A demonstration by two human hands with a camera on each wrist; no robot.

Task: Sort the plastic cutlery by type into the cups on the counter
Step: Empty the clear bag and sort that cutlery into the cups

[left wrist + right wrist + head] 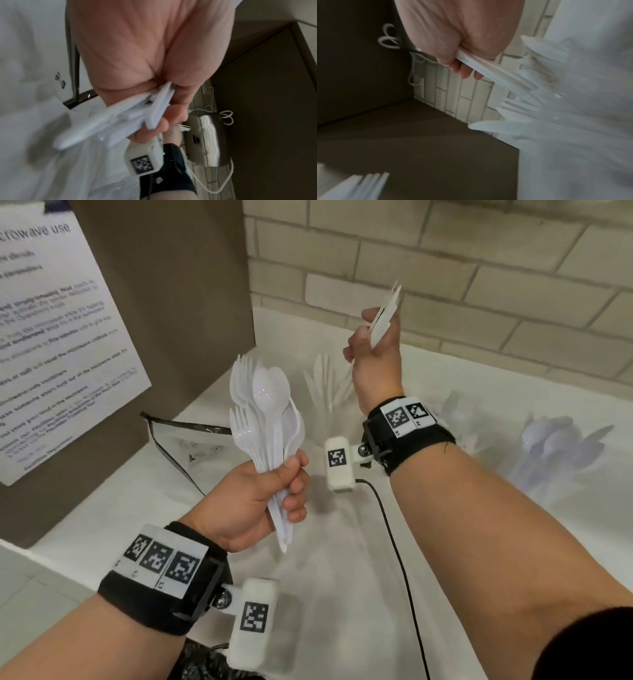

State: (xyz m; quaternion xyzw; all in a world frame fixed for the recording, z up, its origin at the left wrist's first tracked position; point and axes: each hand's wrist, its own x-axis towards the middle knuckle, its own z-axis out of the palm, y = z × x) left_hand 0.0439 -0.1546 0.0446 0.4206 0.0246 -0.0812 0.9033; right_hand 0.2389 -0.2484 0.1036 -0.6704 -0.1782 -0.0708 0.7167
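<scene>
My left hand (pixel 274 494) grips a bundle of white plastic forks and spoons (pixel 267 412) by the handles, heads up, over the white counter (pixel 342 577). In the left wrist view the handles (pixel 120 121) stick out of the left hand (pixel 171 117). Higher and farther back, my right hand (pixel 370 347) holds a few thin white pieces (pixel 385 309) that look like knives. It is just above a clear cup of knives (pixel 325 388). The right wrist view shows those pieces (pixel 496 73) leaving the right hand (pixel 462 40) toward the blurred cup (pixel 539 108). Two more cups stand to the right, one blurred (pixel 455 419), one holding spoons (pixel 555 446).
A brown cabinet side with a printed notice (pixel 51 337) walls off the left. A clear plastic bag (pixel 191 440) lies at its foot. A brick wall (pixel 479 285) runs behind the counter. A black cable (pixel 394 525) hangs from my right wrist.
</scene>
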